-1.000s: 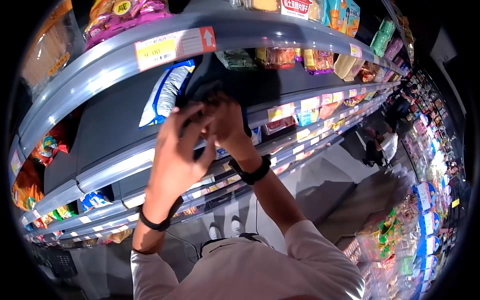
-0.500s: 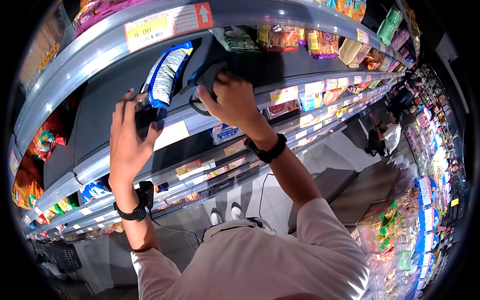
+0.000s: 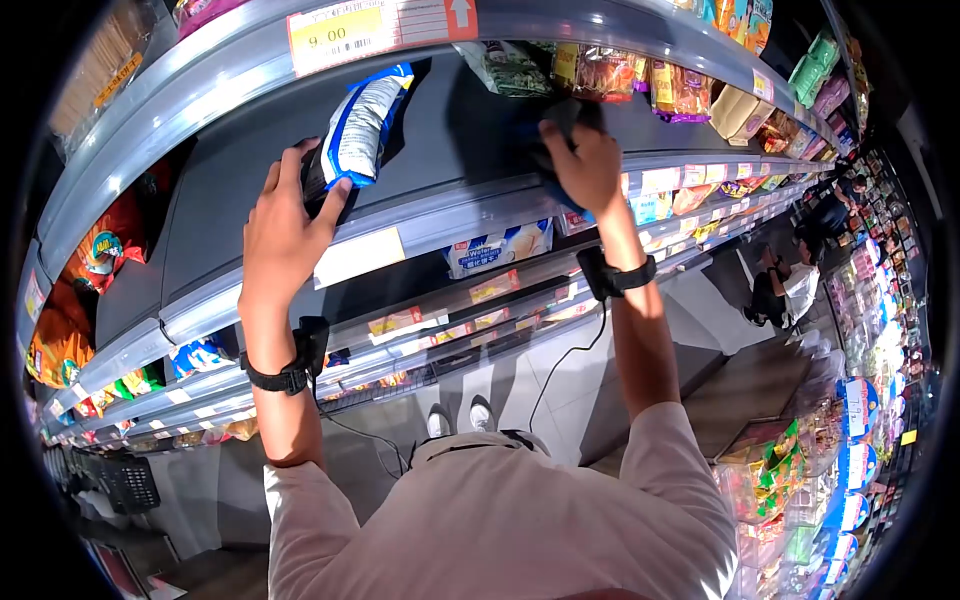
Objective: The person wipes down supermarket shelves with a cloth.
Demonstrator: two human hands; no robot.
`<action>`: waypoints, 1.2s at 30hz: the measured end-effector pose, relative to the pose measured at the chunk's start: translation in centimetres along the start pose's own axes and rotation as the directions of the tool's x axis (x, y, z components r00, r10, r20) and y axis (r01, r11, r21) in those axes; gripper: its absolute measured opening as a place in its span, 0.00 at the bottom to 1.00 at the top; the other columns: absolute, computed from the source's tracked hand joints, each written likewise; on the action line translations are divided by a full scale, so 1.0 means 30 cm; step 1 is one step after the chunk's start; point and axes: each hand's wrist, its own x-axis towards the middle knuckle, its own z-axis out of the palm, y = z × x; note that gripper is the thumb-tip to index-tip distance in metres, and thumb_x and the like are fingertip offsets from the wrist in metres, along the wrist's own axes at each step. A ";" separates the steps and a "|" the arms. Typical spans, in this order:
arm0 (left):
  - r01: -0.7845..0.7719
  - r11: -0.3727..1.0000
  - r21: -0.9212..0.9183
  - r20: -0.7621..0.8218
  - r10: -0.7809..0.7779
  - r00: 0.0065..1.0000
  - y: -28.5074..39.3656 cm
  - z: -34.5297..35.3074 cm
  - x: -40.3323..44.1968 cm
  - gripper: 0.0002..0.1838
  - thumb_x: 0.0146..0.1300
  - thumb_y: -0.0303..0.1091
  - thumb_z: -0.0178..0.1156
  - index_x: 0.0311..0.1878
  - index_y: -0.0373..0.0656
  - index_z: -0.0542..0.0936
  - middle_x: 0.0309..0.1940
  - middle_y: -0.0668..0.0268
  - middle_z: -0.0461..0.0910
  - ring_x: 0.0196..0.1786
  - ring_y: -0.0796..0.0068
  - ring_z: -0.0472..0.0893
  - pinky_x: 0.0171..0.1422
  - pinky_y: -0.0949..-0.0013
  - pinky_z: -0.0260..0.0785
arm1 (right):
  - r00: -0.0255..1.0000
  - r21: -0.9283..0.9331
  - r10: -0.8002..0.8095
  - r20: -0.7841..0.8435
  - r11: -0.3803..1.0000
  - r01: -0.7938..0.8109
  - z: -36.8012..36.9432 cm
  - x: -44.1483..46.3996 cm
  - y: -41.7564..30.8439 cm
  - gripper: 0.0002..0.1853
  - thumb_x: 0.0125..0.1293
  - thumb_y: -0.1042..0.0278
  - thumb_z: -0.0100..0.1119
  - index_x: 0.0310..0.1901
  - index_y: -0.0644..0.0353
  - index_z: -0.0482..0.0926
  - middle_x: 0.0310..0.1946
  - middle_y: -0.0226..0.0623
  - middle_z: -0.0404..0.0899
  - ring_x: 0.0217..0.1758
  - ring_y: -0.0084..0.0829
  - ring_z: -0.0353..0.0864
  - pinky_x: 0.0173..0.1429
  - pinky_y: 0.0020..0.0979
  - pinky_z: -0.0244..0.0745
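Note:
A blue-and-white snack packet (image 3: 360, 125) leans upright on the dark shelf (image 3: 240, 165). My left hand (image 3: 285, 225) is at its lower left corner. The thumb touches the packet's bottom edge, while the other fingers stretch along its left side, apart from the thumb. Farther right, my right hand (image 3: 590, 170) is closed around a dark item (image 3: 560, 125) above the same shelf. Blur and shadow hide what kind of item it is; a bit of blue shows near its lower edge.
Bagged snacks (image 3: 605, 72) stand along the back of the shelf to the right. A price tag (image 3: 350, 35) is on the rail above. Orange packets (image 3: 65, 335) sit at the left. A wafer packet (image 3: 500, 250) lies one shelf lower. Another person (image 3: 795, 285) crouches in the aisle.
My right hand has moved right along the shelf with the dark item, away from the blue-and-white packet. My left hand has come up against that packet's lower corner. The view has shifted slightly.

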 end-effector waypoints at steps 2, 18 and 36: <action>0.041 0.999 -0.015 0.013 -0.041 0.999 0.019 0.004 0.019 0.27 0.65 0.47 0.64 0.63 0.45 0.73 0.49 0.52 0.82 0.39 0.49 0.85 0.44 0.54 0.75 | 0.998 -0.033 0.049 -0.026 0.998 -0.050 -0.026 0.012 0.059 0.20 0.67 0.47 0.60 0.34 0.58 0.85 0.29 0.52 0.83 0.35 0.55 0.83 0.38 0.48 0.78; 0.020 0.999 0.033 0.067 -0.022 0.998 0.008 0.106 0.117 0.32 0.68 0.55 0.61 0.66 0.44 0.69 0.37 0.47 0.86 0.45 0.41 0.85 0.50 0.49 0.75 | 0.922 -0.291 0.386 0.018 0.885 -0.365 -0.086 0.083 0.219 0.27 0.65 0.38 0.53 0.44 0.55 0.86 0.43 0.59 0.83 0.52 0.61 0.81 0.57 0.50 0.75; -0.439 0.708 0.553 0.638 -0.022 0.770 0.091 0.086 0.449 0.37 0.70 0.54 0.53 0.74 0.40 0.59 0.63 0.42 0.74 0.69 0.45 0.71 0.74 0.52 0.61 | 0.989 -0.018 -0.151 -0.007 0.988 0.151 0.128 -0.056 -0.331 0.21 0.69 0.54 0.58 0.23 0.61 0.82 0.27 0.45 0.83 0.32 0.48 0.84 0.40 0.46 0.81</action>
